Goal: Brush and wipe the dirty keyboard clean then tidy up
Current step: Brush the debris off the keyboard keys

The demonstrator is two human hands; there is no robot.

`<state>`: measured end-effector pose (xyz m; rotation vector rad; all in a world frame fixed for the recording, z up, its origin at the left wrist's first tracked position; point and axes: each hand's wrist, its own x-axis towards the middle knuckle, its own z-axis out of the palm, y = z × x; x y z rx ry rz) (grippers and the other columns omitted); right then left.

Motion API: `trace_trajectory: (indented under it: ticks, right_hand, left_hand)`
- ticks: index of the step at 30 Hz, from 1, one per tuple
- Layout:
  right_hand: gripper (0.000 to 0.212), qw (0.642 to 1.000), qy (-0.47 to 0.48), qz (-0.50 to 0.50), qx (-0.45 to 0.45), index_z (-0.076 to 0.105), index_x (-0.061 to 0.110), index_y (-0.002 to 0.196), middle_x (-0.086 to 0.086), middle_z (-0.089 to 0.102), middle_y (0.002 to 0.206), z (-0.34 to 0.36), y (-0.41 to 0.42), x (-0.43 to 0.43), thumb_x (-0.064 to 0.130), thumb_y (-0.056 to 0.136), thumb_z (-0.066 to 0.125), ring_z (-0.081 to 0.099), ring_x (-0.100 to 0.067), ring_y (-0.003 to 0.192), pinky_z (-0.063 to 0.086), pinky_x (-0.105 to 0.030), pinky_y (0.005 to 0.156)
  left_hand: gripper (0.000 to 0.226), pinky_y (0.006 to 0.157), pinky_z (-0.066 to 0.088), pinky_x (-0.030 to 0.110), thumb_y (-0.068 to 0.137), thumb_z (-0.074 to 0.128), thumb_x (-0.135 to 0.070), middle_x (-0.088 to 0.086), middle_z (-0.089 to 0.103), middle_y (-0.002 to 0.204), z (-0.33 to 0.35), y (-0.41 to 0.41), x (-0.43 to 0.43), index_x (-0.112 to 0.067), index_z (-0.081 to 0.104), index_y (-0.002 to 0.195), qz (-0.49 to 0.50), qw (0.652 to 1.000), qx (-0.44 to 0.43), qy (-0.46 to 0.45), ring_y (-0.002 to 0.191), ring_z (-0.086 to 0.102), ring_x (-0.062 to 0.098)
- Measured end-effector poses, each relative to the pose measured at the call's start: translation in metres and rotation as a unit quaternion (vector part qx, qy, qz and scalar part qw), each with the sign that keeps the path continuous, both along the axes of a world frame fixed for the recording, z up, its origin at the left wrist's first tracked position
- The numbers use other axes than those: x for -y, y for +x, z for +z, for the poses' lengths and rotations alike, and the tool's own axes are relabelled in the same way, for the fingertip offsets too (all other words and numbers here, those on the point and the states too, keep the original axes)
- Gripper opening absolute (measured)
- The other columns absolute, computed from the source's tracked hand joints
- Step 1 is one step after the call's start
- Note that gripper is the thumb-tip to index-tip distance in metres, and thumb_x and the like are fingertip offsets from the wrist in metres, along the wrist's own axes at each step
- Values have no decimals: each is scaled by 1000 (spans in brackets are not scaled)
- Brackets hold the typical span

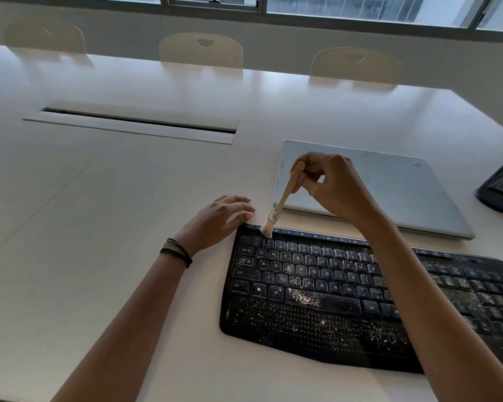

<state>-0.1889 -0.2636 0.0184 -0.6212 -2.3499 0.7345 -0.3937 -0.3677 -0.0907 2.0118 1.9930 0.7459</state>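
Holding the brush point(283, 197) on the keyboard's point(317, 285) far-left keys

I see my right hand point(331, 187), raised with wrist bent, pinching the wooden handle, bristles touching the speckled top row. My left hand point(218, 219) lies palm-down, fingers loose, on the desk point(99, 227), fingertips at the keyboard's far corner.

the scene is seen through a single wide-angle view, worn on the head. the camera is placed above the keyboard point(302, 285), on its near side, and is aimed forward and down. the keyboard is held close, low and right of the frame's middle, its right end cut by the edge. beyond the keyboard the table point(99, 198) is taken in, up to chairs point(201, 50) and windows point(360, 7) far behind it.
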Motion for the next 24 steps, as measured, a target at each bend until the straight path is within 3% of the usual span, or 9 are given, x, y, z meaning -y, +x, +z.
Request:
trace_trajectory:
  ticks: [3,5,11,14,18,24]
  right_hand:
    - [11,998,31,-39,27,63,18,82,11,70,69,-4,1,-5,8,84,62,65,2,64,54,-25,73]
    - [12,996,49,-68,38,62,22,80,15,68,66,-5,4,-9,11,84,62,64,2,64,55,-30,74]
    - [5,988,85,-129,30,65,17,87,5,71,74,-1,7,-10,13,85,62,67,-11,71,53,-31,74]
    - [7,995,48,-87,4,64,17,85,7,70,71,1,5,-9,10,85,63,68,-7,67,55,-30,72]
    - [11,998,29,-48,36,63,21,80,12,68,67,1,6,-10,10,85,63,65,3,64,49,-23,65]
    - [9,990,76,-109,41,64,20,83,9,70,70,-6,9,-18,11,85,63,67,-6,70,55,-34,74]
  left_hand:
    - [55,101,39,30,90,29,-52,0,55,131,0,0,0,-18,62,118,1,1000,4,-4,121,47,14]
    - [46,102,39,32,93,34,-44,1,55,130,0,0,1,-17,62,118,2,1000,9,-5,121,47,15]
    - [30,100,35,26,98,44,-26,2,55,131,0,-1,1,-15,62,119,1,1000,3,11,121,47,16]
    - [30,101,37,27,98,44,-26,2,55,131,-1,-1,1,-15,62,119,0,1000,2,9,121,48,16]
    - [31,100,36,25,98,44,-27,2,55,131,-1,-2,1,-15,62,120,0,1000,2,9,121,48,15]
    - [30,100,38,27,98,44,-27,2,55,130,0,-2,1,-15,62,119,1,1000,4,10,120,49,14]
